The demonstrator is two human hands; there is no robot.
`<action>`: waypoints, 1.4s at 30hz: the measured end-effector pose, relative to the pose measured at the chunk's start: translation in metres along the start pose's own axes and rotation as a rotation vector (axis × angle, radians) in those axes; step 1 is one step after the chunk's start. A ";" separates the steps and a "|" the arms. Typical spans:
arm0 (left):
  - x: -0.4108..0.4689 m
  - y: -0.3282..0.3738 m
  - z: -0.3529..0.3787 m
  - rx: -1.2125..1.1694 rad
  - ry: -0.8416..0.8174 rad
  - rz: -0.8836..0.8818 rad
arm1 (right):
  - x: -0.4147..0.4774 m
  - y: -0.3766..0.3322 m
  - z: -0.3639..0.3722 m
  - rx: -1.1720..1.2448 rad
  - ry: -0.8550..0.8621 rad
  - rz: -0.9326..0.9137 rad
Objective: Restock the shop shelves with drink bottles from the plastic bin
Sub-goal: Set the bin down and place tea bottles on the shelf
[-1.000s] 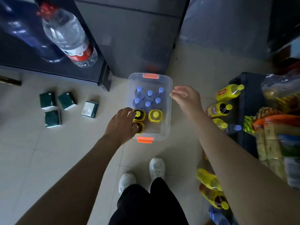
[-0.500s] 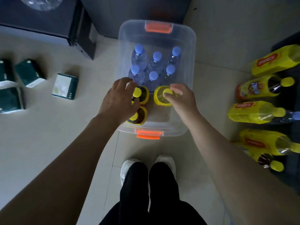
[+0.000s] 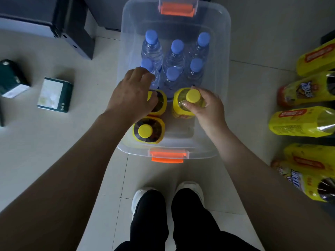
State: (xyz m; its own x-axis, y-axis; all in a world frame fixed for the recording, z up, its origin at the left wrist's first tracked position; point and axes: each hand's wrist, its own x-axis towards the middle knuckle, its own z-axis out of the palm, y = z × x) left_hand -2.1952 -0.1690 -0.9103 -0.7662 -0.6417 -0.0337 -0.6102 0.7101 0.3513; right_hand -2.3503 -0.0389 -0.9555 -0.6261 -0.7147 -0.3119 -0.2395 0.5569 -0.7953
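A clear plastic bin (image 3: 223, 51) with orange latches stands on the floor in front of my feet. Several blue-capped water bottles (image 3: 176, 57) stand in its far half. Three yellow-capped drink bottles stand in its near half. My right hand (image 3: 208, 107) grips the neck of the right yellow bottle (image 3: 181, 98). My left hand (image 3: 132, 95) curls over the top of a dark yellow-labelled bottle (image 3: 160, 104), hiding its cap. A third dark bottle (image 3: 147, 130) stands untouched closest to me.
Several yellow drink bottles (image 3: 304, 124) lie on their sides on a dark low shelf at the right. Green boxes (image 3: 55, 95) lie on the tiled floor at the left. A dark cabinet corner (image 3: 76, 33) stands at the upper left.
The camera has dropped closer to the bin. My right hand came from the bin's rim onto the right yellow bottle and closed on its neck. My left hand settled over the dark bottle's top.
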 end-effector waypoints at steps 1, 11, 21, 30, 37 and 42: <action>0.001 0.000 -0.002 0.000 0.000 0.007 | 0.000 0.000 0.001 0.018 0.008 -0.007; 0.007 0.002 -0.018 0.064 0.065 0.108 | -0.006 -0.006 -0.004 0.182 0.027 0.015; 0.002 0.054 -0.117 0.066 0.089 0.118 | -0.052 -0.082 -0.076 0.350 0.127 -0.004; 0.019 0.192 -0.334 0.008 0.062 0.221 | -0.127 -0.255 -0.266 0.426 0.280 -0.012; 0.042 0.307 -0.499 -0.023 0.010 0.417 | -0.219 -0.404 -0.426 0.496 0.526 -0.059; 0.043 0.379 -0.597 -0.055 0.025 0.634 | -0.298 -0.486 -0.499 0.528 0.773 -0.118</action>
State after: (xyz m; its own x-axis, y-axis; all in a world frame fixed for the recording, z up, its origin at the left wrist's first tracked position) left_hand -2.3389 -0.1000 -0.2199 -0.9698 -0.1085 0.2185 -0.0276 0.9388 0.3434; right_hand -2.4181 0.1149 -0.2167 -0.9832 -0.1697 0.0668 -0.0846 0.0997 -0.9914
